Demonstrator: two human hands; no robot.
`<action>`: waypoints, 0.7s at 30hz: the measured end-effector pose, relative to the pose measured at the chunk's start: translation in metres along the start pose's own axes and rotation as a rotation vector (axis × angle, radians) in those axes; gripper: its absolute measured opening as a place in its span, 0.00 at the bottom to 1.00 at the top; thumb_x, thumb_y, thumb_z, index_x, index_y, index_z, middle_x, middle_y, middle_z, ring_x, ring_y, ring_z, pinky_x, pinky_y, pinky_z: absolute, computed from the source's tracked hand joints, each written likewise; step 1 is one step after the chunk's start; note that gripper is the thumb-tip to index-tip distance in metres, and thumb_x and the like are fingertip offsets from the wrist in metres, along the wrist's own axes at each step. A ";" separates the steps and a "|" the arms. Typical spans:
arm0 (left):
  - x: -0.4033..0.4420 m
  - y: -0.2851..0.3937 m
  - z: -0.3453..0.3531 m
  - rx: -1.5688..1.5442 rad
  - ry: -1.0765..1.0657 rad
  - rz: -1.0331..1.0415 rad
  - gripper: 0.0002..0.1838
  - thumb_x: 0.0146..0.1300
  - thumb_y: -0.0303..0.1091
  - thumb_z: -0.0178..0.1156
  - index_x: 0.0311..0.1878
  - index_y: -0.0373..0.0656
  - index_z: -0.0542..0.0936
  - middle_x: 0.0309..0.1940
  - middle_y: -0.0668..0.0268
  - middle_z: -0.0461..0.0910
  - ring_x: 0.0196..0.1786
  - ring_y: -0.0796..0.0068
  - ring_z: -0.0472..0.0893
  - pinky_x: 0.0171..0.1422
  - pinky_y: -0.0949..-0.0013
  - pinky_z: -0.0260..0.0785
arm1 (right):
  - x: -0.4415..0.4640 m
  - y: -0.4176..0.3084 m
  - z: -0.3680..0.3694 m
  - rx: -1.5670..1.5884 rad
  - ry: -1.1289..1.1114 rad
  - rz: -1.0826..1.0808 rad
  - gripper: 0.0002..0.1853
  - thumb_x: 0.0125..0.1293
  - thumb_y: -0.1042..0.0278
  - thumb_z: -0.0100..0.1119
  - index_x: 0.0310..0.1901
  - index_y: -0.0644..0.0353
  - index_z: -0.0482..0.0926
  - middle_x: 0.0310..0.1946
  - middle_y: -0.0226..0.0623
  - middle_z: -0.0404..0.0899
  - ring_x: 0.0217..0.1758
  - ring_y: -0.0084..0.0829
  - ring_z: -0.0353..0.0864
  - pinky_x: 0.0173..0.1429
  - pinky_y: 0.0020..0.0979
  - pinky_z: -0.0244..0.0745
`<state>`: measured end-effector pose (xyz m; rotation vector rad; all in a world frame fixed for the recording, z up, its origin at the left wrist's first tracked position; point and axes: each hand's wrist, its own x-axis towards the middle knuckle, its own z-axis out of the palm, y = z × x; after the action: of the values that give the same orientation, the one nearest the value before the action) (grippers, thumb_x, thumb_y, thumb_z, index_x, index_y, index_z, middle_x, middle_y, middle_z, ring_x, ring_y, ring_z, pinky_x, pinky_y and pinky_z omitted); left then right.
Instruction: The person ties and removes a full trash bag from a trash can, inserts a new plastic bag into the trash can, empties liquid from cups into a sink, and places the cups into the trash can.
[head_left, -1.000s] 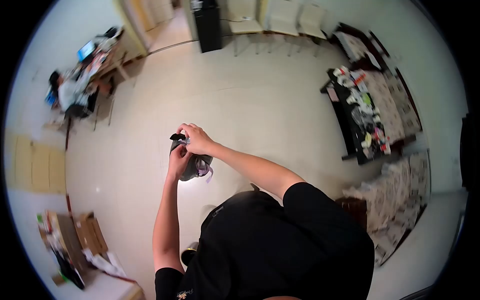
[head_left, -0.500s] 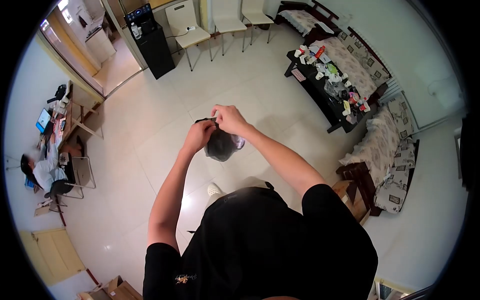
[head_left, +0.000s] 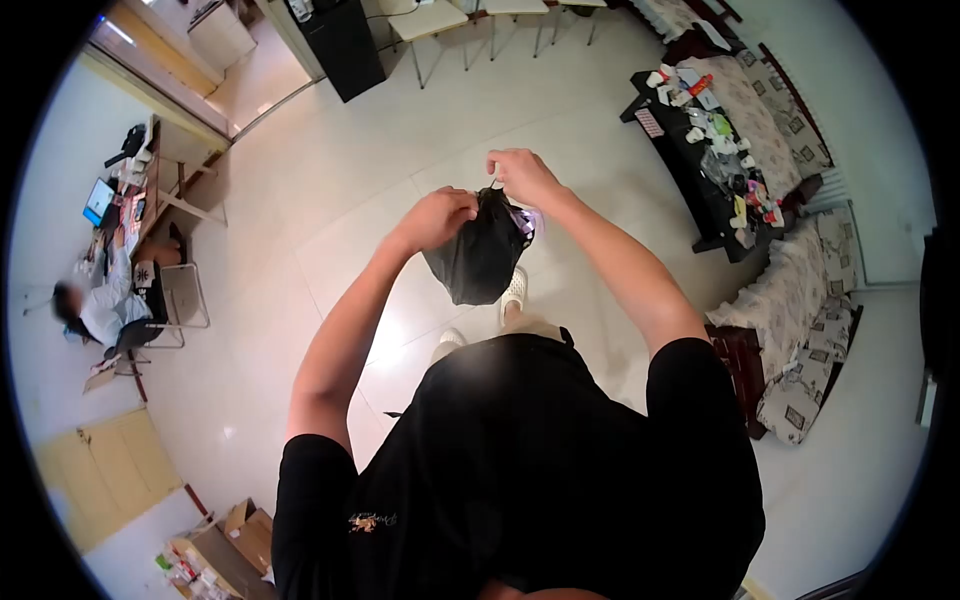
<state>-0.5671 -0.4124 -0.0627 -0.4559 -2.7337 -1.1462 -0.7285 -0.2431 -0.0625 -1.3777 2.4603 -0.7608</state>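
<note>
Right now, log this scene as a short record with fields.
held item: black bag, purple patch on its right side
left hand: gripping the bag's top
right hand: seemingly pinching a thin strand above the bag
footwear: pale clogs on the floor
to the right: dark table, crowded with small things
to the left: seated person near a laptop

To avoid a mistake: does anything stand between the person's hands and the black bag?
Nothing visible: the left hand pinches the black bag near its top; the right hand holds a thin dark strand there.

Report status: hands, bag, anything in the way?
Left hand gripping black bag near top. Right hand pinching thin strand. Bag hanging above floor. No obstruction visible.
</note>
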 end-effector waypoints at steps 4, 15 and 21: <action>0.022 -0.021 -0.005 -0.047 -0.126 -0.321 0.08 0.69 0.34 0.60 0.41 0.38 0.79 0.33 0.53 0.83 0.39 0.49 0.81 0.47 0.54 0.74 | 0.028 0.030 -0.002 0.180 -0.060 0.027 0.12 0.56 0.83 0.61 0.42 0.60 0.81 0.30 0.42 0.83 0.35 0.41 0.84 0.42 0.39 0.79; 0.118 -0.031 -0.009 0.520 -0.053 -0.271 0.05 0.65 0.35 0.60 0.37 0.48 0.83 0.36 0.68 0.81 0.47 0.64 0.80 0.50 0.58 0.70 | 0.110 0.066 -0.040 0.439 -0.163 -0.197 0.13 0.57 0.84 0.58 0.43 0.60 0.76 0.27 0.40 0.80 0.32 0.37 0.82 0.40 0.38 0.77; 0.129 -0.021 -0.041 0.638 0.024 -0.231 0.03 0.62 0.32 0.61 0.37 0.48 0.83 0.40 0.72 0.80 0.51 0.68 0.76 0.53 0.63 0.67 | 0.155 0.079 -0.057 0.213 -0.142 -0.514 0.10 0.61 0.82 0.59 0.42 0.60 0.73 0.33 0.43 0.78 0.38 0.43 0.81 0.44 0.41 0.75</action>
<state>-0.6955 -0.4269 -0.0169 -0.0390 -2.9658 -0.2530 -0.8935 -0.3208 -0.0481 -1.9220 1.8668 -0.9532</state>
